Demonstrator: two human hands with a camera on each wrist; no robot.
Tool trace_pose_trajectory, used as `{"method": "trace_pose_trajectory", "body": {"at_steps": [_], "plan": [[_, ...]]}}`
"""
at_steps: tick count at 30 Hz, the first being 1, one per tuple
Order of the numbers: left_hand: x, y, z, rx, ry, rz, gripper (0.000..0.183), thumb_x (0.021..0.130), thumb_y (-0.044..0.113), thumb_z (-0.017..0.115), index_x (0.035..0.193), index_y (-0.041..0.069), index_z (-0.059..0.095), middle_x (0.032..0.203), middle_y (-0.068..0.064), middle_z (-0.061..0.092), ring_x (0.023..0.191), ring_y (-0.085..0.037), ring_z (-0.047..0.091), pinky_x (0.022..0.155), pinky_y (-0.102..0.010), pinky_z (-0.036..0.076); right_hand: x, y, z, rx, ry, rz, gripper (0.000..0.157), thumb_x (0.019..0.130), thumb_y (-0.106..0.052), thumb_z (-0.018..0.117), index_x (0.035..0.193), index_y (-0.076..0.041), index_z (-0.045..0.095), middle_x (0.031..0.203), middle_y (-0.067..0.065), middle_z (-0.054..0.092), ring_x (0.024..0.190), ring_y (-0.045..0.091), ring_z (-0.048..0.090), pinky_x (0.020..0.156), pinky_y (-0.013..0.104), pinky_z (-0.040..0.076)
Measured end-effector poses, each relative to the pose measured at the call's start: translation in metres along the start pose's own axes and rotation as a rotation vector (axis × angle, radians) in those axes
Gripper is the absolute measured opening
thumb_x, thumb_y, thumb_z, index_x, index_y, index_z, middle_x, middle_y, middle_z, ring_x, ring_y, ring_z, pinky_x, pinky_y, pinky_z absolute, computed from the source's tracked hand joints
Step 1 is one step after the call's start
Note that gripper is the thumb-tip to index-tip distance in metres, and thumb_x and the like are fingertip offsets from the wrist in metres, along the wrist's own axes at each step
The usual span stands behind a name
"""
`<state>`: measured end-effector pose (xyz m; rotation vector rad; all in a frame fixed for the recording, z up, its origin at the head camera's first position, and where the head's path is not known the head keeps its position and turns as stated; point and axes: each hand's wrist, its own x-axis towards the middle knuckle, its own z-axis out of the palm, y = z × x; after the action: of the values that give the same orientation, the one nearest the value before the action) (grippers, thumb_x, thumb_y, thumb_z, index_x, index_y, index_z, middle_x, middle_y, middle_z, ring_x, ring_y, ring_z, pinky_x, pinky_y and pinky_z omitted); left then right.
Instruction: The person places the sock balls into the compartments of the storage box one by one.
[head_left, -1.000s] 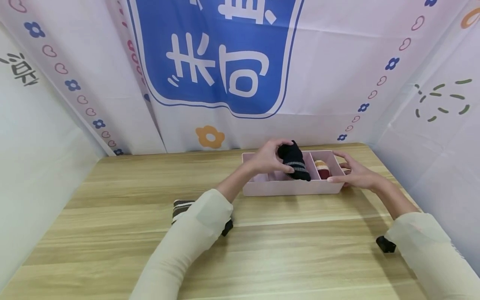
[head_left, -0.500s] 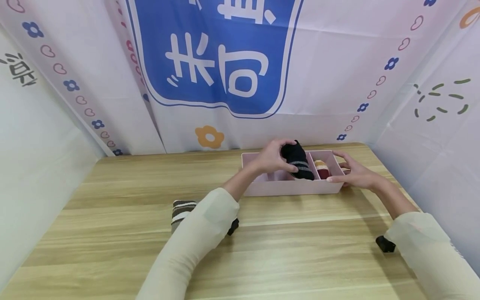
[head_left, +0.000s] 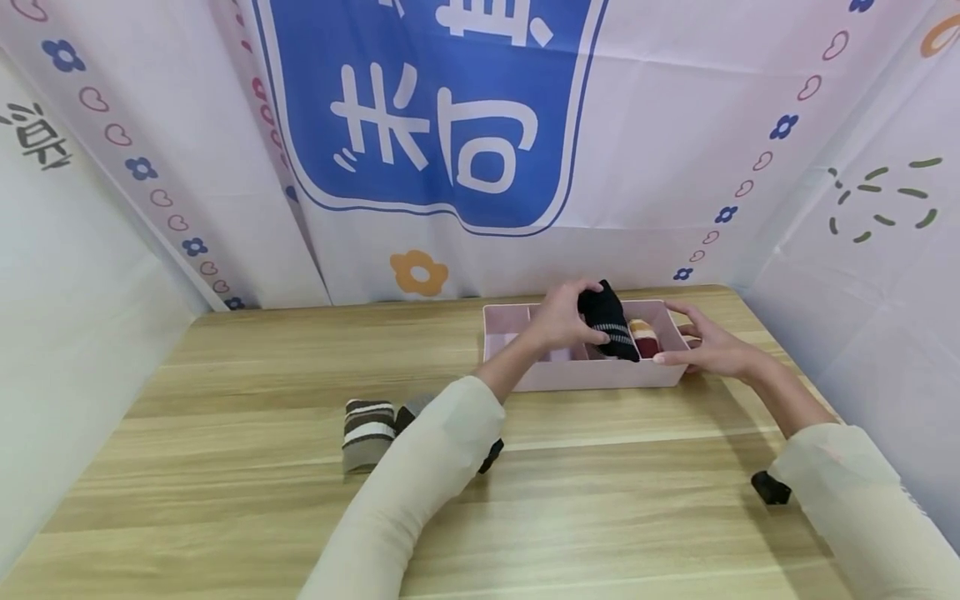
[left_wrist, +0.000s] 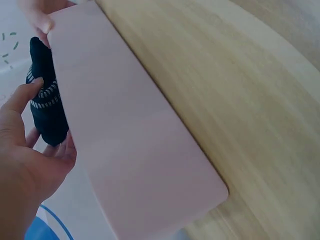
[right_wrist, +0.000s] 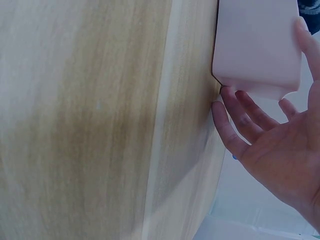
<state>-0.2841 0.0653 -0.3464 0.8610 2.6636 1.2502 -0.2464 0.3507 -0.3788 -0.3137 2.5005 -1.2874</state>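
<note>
My left hand [head_left: 564,318] holds a folded black sock [head_left: 609,323] with grey stripes, thumb at the front and fingers behind. The sock is tilted over the pink divided box [head_left: 585,377], at the compartment left of the rightmost one; its lower end is near the front rim. In the left wrist view, the box's outer wall [left_wrist: 125,125] hides part of the sock [left_wrist: 47,107]. My right hand [head_left: 708,343] grips the box's right end, thumb at the front rim and fingers against the end wall. A red, cream and orange rolled sock [head_left: 645,340] sits in the rightmost compartment.
On the wooden table [head_left: 225,400] lies a brown, white and grey striped sock [head_left: 367,437]. Beside it a dark grey sock [head_left: 412,407] is partly covered by my left sleeve [head_left: 442,450]. A patterned cloth wall [head_left: 465,267] stands right behind the box.
My left hand has moved right with the black sock, uncovering more of the box's left compartments and the socks on the table. My right hand has stayed at the box's end.
</note>
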Motion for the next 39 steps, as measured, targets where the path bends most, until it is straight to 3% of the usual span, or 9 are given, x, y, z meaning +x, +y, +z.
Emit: {"method": "trace_pose_trajectory", "body": {"at_steps": [10, 21, 30, 33, 39], "plan": [[0.005, -0.001, 0.01, 0.065, -0.024, 0.003, 0.072, 0.078, 0.016, 0.09, 0.141, 0.003, 0.059, 0.146, -0.015, 0.055, 0.131, -0.029, 0.05, 0.109, -0.034, 0.044, 0.002, 0.003, -0.001, 0.006, -0.002, 0.013, 0.105, 0.096, -0.022, 0.072, 0.165, -0.007, -0.006, 0.155, 0.047, 0.018, 0.135, 0.062, 0.039, 0.092, 0.058, 0.055], [0.009, -0.001, 0.011, 0.193, -0.065, 0.001, 0.067, 0.079, 0.016, 0.089, 0.139, 0.001, 0.061, 0.146, -0.015, 0.055, 0.131, -0.027, 0.051, 0.11, -0.032, 0.044, 0.002, 0.002, -0.001, 0.005, 0.001, 0.008, 0.104, 0.095, -0.021, 0.072, 0.165, -0.009, -0.004, 0.156, 0.046, 0.019, 0.134, 0.059, 0.041, 0.091, 0.056, 0.055], [0.012, -0.006, 0.018, 0.404, -0.156, 0.031, 0.062, 0.083, 0.021, 0.087, 0.139, 0.008, 0.064, 0.139, -0.01, 0.058, 0.125, -0.022, 0.054, 0.105, -0.032, 0.046, 0.003, 0.002, 0.001, 0.009, 0.009, 0.02, 0.105, 0.094, -0.021, 0.073, 0.166, -0.011, -0.003, 0.157, 0.044, 0.02, 0.139, 0.059, 0.037, 0.094, 0.054, 0.054], [0.013, -0.01, 0.018, 0.369, -0.172, 0.045, 0.062, 0.084, 0.021, 0.086, 0.139, 0.007, 0.063, 0.141, -0.011, 0.058, 0.127, -0.022, 0.054, 0.108, -0.032, 0.044, 0.003, 0.001, 0.001, 0.003, 0.01, 0.025, 0.105, 0.094, -0.021, 0.074, 0.166, -0.011, -0.003, 0.158, 0.044, 0.02, 0.139, 0.06, 0.036, 0.096, 0.056, 0.053], [0.014, -0.015, 0.015, 0.201, -0.205, 0.024, 0.063, 0.086, 0.019, 0.086, 0.142, 0.005, 0.06, 0.151, -0.012, 0.053, 0.135, -0.023, 0.05, 0.114, -0.031, 0.04, 0.003, 0.003, -0.001, -0.025, 0.016, 0.024, 0.106, 0.095, -0.022, 0.074, 0.166, -0.01, -0.004, 0.157, 0.045, 0.02, 0.139, 0.061, 0.035, 0.099, 0.061, 0.05]]}}
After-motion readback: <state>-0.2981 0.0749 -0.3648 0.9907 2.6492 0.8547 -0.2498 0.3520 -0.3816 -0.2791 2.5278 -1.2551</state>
